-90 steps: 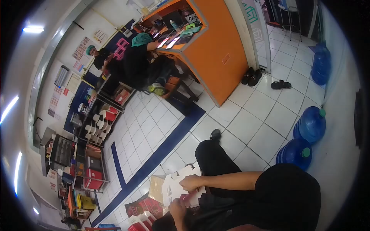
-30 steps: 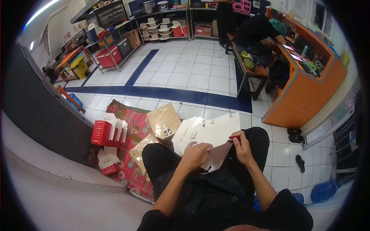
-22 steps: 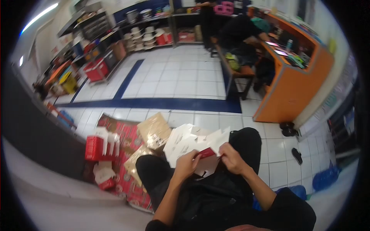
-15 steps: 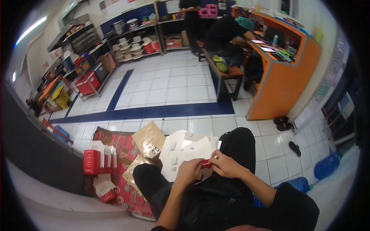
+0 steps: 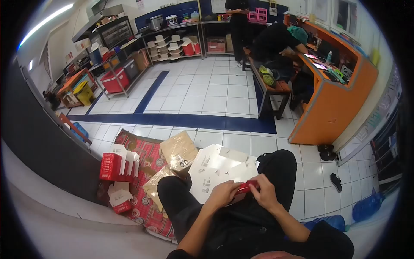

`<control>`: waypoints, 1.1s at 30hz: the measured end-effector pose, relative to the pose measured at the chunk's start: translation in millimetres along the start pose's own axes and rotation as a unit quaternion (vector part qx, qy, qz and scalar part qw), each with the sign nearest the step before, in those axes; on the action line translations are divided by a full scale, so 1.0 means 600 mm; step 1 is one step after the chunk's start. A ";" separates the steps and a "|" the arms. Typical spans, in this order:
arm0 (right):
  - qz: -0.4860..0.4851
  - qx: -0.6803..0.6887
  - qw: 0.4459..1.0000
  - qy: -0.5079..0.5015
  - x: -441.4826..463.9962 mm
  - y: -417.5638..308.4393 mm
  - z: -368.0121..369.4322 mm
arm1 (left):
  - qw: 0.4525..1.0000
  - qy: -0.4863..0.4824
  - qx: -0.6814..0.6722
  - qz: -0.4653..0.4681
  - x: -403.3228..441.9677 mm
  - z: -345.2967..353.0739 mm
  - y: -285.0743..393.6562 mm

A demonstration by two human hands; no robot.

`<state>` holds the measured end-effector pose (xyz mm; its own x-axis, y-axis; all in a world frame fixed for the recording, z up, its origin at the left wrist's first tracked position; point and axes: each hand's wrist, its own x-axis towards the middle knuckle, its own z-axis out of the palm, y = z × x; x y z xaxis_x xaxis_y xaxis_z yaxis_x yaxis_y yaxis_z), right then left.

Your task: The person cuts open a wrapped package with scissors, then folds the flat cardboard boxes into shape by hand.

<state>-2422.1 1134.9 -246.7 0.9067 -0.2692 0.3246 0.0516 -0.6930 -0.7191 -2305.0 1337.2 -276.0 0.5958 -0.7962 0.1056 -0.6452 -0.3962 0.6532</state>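
A red-and-white cardboard food box is held at my lap, its red side facing up toward me. My left hand grips its left end with fingers closed on the edge. At its right end my right hand pinches the red panel between thumb and fingers. Just beyond both hands lie flat white box blanks with small dark print, overlapping across my legs; how many cannot be told. To the left, folded red-and-white boxes stand in a row, and another folded box sits in front of them.
Plastic-wrapped brown packs rest on a red patterned mat, with scissors on top. Blue water bottles lie at right. Ahead are a bench, an orange counter and two people, one standing, one leaning over the counter.
My right hand has shifted its hold along the box, and more of the red panel shows. The white strip that stood beside that hand is no longer visible. The head view has turned slightly.
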 end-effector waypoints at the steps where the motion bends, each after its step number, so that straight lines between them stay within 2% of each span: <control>1: 0.003 -0.004 1.000 0.008 -0.002 0.003 0.002 | 1.000 -0.005 -0.017 0.022 0.008 0.004 0.001; 3: -0.015 0.039 0.999 -0.011 -0.005 0.004 0.005 | 0.999 -0.023 -0.016 0.030 0.012 0.011 -0.004; 5: -0.013 0.037 0.999 -0.020 -0.002 0.002 -0.003 | 0.999 -0.025 -0.014 0.016 0.019 0.012 -0.005; 8: -0.020 0.040 0.995 -0.084 0.010 0.007 -0.004 | 0.999 0.011 -0.030 0.022 0.016 0.002 0.000; 11: -0.009 0.021 0.993 -0.115 0.020 0.015 -0.006 | 0.999 -0.009 -0.013 0.052 0.023 -0.015 0.013; 13: -0.020 0.093 0.989 -0.117 0.026 0.022 -0.014 | 0.991 -0.011 -0.133 0.004 0.023 -0.020 0.019; 17: -0.069 0.079 0.990 -0.094 0.034 0.012 -0.005 | 0.994 -0.010 -0.102 -0.039 0.036 -0.039 0.049; 19: -0.047 0.072 0.981 0.177 0.031 -0.008 0.028 | 0.991 0.108 -0.057 -0.057 0.050 -0.050 0.081; 20: 0.017 0.157 0.974 0.159 0.021 -0.014 0.043 | 0.982 0.150 -0.090 -0.066 0.053 -0.058 0.099; 21: 0.015 0.158 0.974 0.158 0.014 -0.022 0.060 | 0.982 0.152 -0.089 -0.066 0.058 -0.056 0.110; 23: 0.101 0.363 0.919 0.118 -0.007 -0.032 0.096 | 0.895 0.296 -0.330 -0.047 0.066 -0.050 0.130; 24: 0.074 0.383 0.916 0.094 -0.014 -0.022 0.112 | 0.875 0.312 -0.368 -0.043 0.068 -0.055 0.141; 26: 0.108 0.368 0.919 0.095 -0.007 -0.017 0.116 | 0.872 0.328 -0.363 -0.023 0.067 -0.051 0.142; 28: 0.123 0.448 0.879 0.108 0.009 0.007 0.126 | 0.875 0.374 -0.302 0.052 0.067 -0.034 0.123; 29: 0.120 0.448 0.879 0.111 0.018 0.000 0.117 | 0.876 0.373 -0.301 0.056 0.062 -0.022 0.107; 31: 0.230 0.525 0.811 0.119 0.036 -0.020 0.093 | 0.904 0.404 -0.057 0.131 0.051 -0.004 0.080; 32: 0.229 0.524 0.811 0.121 0.036 -0.012 0.097 | 0.909 0.378 -0.063 0.163 0.049 -0.004 0.070; 33: 0.178 0.433 0.873 0.135 0.036 0.000 0.104 | 0.909 0.377 -0.065 0.167 0.051 -0.002 0.058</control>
<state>-2376.5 1170.8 -278.2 0.8044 -0.5931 0.0347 0.1895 0.2007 -0.9612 -2308.7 1299.7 -248.8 0.5675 -0.3024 0.7658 -0.8174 -0.0950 0.5682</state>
